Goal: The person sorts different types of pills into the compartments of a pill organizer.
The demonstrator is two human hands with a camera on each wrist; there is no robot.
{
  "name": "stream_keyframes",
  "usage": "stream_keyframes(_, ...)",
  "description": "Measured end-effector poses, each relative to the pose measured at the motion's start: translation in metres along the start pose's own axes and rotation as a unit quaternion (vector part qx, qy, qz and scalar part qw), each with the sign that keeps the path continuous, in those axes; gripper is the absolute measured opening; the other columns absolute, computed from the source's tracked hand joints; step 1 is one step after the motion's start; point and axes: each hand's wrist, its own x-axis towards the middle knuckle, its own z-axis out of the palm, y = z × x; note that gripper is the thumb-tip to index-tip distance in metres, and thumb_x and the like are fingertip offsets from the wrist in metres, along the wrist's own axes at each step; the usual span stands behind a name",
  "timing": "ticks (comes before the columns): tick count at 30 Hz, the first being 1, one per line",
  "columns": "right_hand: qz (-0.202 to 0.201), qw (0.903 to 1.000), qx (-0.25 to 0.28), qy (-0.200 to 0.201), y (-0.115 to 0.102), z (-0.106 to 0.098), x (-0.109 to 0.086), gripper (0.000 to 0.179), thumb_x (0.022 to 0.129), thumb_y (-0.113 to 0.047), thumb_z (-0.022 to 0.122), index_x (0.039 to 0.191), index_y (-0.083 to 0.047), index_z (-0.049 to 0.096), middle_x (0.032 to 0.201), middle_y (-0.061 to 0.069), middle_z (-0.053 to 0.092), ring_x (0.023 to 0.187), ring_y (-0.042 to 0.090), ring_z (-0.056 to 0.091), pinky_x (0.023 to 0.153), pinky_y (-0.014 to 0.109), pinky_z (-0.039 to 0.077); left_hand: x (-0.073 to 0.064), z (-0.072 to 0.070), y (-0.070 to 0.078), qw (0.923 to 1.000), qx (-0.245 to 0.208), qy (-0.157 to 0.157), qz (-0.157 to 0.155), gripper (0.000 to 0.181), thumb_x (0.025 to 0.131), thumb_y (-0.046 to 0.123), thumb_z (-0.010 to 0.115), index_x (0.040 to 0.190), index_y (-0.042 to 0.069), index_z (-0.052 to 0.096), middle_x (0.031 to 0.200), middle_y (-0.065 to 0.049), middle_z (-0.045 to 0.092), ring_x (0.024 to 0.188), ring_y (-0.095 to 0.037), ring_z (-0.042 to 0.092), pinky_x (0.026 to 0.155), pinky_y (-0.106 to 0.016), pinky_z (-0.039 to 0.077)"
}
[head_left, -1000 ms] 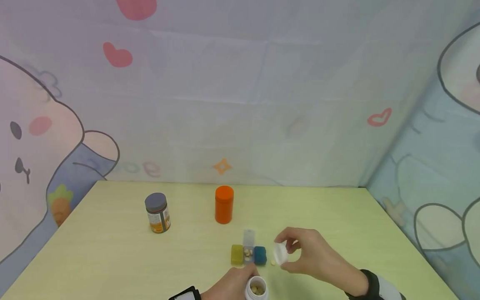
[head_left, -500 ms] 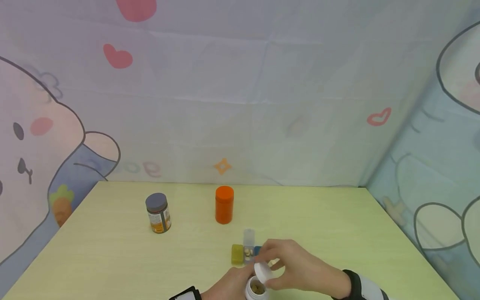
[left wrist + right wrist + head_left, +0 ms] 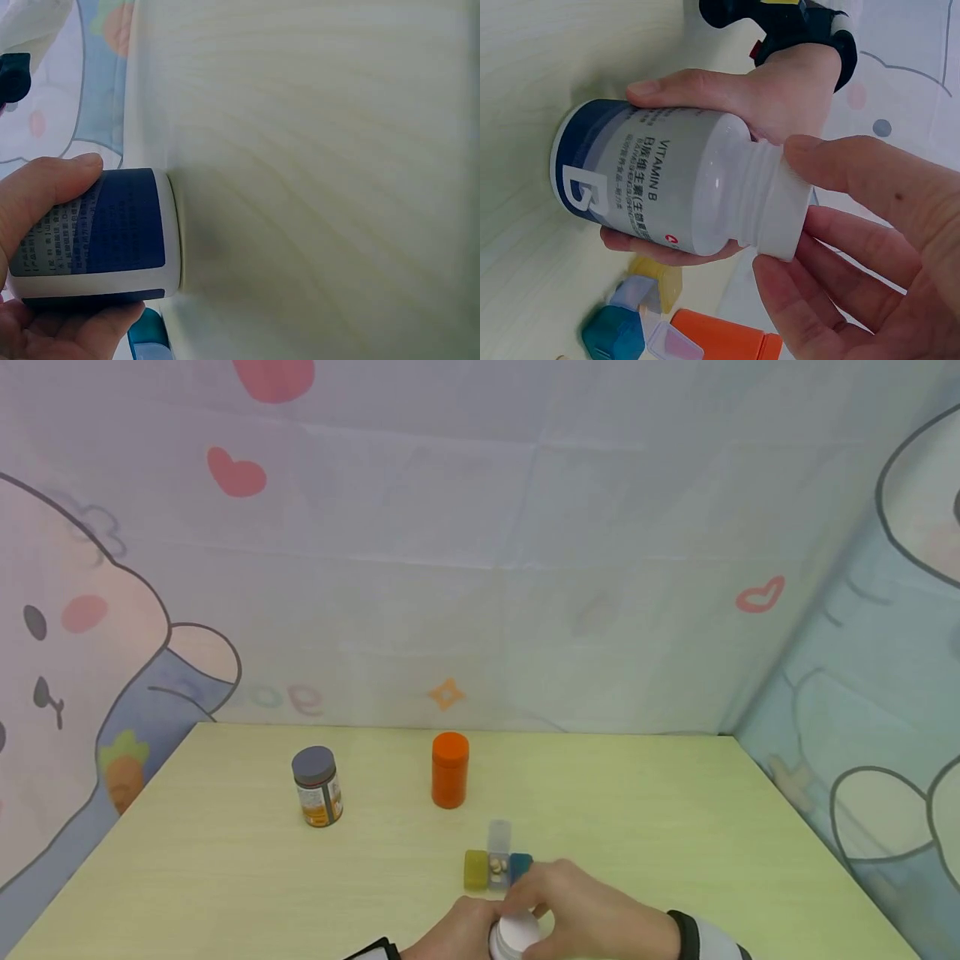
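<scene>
My left hand (image 3: 461, 931) grips a white bottle of vitamin B tablets (image 3: 652, 176) round its body, thumb on one side and fingers on the other. Its blue label (image 3: 124, 221) faces the left wrist camera, and the base is at or close to the tabletop. With thumb and fingers my right hand (image 3: 585, 914) holds the white screw cap (image 3: 786, 214) over the bottle's mouth. Some neck thread shows below the cap. Just beyond the hands lies a small pill box (image 3: 498, 870), its middle compartment uncovered with several pale tablets inside.
The pill box has a yellow compartment (image 3: 476, 870) on the left and a blue one (image 3: 521, 865) on the right, partly behind my right hand. Farther back stand an orange bottle (image 3: 449, 770) and a grey-lidded jar (image 3: 317, 787). A printed cloth (image 3: 487, 568) hangs behind the table.
My right hand has brought the cap leftward and down from beside the pill box onto the bottle's mouth, covering the tablets inside. The left hand and bottle have barely moved.
</scene>
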Motion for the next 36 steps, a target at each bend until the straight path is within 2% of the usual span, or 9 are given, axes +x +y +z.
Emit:
stream_keyframes(5,-0.019,0.9994,0.026,-0.010,0.004,0.001,0.000,0.034,0.075,-0.019,0.073,0.109,-0.016,0.067,0.102,-0.012,0.062,0.092,0.002,0.054,0.078,0.024,0.046,0.000,0.000,0.000,0.9998,-0.013,-0.004,-0.016,0.028,0.074,0.024,0.075,0.100,0.026,0.065,0.088,0.013,0.066,0.075,-0.007,0.061,0.071,-0.026,0.050)
stream_keyframes(10,-0.036,0.9993,0.001,-0.012,0.008,0.001,0.001,0.038,0.076,-0.025,0.072,0.112,-0.013,0.066,0.105,-0.011,0.061,0.096,0.002,0.053,0.080,0.022,0.045,0.001,-0.002,-0.001,0.9999,-0.007,-0.007,0.004,0.029,0.074,0.021,0.074,0.102,0.022,0.065,0.090,0.013,0.066,0.077,-0.004,0.061,0.071,-0.021,0.049)
stream_keyframes(16,-0.052,0.9981,0.034,-0.003,0.012,0.003,-0.001,0.039,0.077,-0.023,0.071,0.113,-0.012,0.065,0.107,-0.008,0.062,0.097,0.004,0.055,0.080,0.024,0.046,0.000,-0.001,-0.001,0.9988,-0.026,-0.013,-0.038,0.031,0.075,0.025,0.074,0.104,0.021,0.065,0.091,0.010,0.066,0.079,-0.008,0.060,0.076,-0.030,0.050)
stream_keyframes(18,-0.058,0.9974,0.042,-0.005,0.013,0.003,-0.002,0.039,0.078,-0.023,0.071,0.115,-0.012,0.064,0.108,-0.007,0.062,0.097,0.004,0.055,0.080,0.025,0.046,-0.001,0.000,-0.001,0.9984,-0.034,-0.015,-0.043,0.030,0.075,0.026,0.074,0.103,0.021,0.065,0.091,0.009,0.066,0.078,-0.010,0.060,0.076,-0.031,0.050)
stream_keyframes(21,-0.054,0.9977,0.040,-0.009,0.012,0.003,-0.002,0.039,0.079,-0.024,0.070,0.115,-0.012,0.063,0.107,-0.008,0.063,0.095,0.003,0.056,0.078,0.023,0.046,-0.001,0.000,-0.001,0.9981,-0.049,-0.019,-0.032,0.032,0.075,0.027,0.073,0.106,0.022,0.064,0.092,0.010,0.066,0.080,-0.010,0.060,0.076,-0.029,0.050)
stream_keyframes(28,-0.039,0.9985,0.038,0.000,0.011,0.006,-0.002,0.037,0.079,-0.024,0.070,0.114,-0.011,0.064,0.103,-0.011,0.062,0.091,0.002,0.055,0.078,0.024,0.047,0.000,-0.001,-0.001,0.9990,-0.033,-0.009,-0.031,0.028,0.074,0.025,0.074,0.100,0.024,0.065,0.089,0.011,0.066,0.078,-0.009,0.061,0.073,-0.027,0.050)
stream_keyframes(31,-0.016,0.9993,0.032,0.015,0.012,0.008,-0.002,0.036,0.078,-0.028,0.071,0.111,-0.015,0.066,0.102,-0.013,0.062,0.089,0.003,0.055,0.078,0.027,0.047,0.000,-0.001,-0.002,0.9985,-0.050,-0.014,-0.019,0.032,0.075,0.024,0.074,0.105,0.023,0.064,0.094,0.010,0.066,0.081,-0.009,0.061,0.075,-0.027,0.049)
stream_keyframes(34,0.011,0.9991,0.027,0.032,0.015,0.012,-0.003,0.051,0.074,-0.040,0.072,0.120,-0.021,0.059,0.117,-0.010,0.056,0.107,0.010,0.050,0.088,0.034,0.042,0.001,-0.001,-0.002,0.9992,-0.033,-0.011,0.020,0.029,0.075,0.022,0.074,0.103,0.020,0.065,0.091,0.011,0.066,0.080,-0.005,0.061,0.075,-0.022,0.048)
stream_keyframes(36,0.030,0.9926,0.116,0.018,0.019,0.018,-0.003,0.059,0.075,-0.040,0.071,0.128,-0.026,0.050,0.132,-0.007,0.045,0.121,0.016,0.039,0.093,0.037,0.039,0.002,0.000,-0.003,0.9989,-0.005,-0.004,0.046,0.026,0.075,0.020,0.074,0.099,0.018,0.065,0.088,0.013,0.065,0.078,-0.001,0.060,0.073,-0.019,0.047)
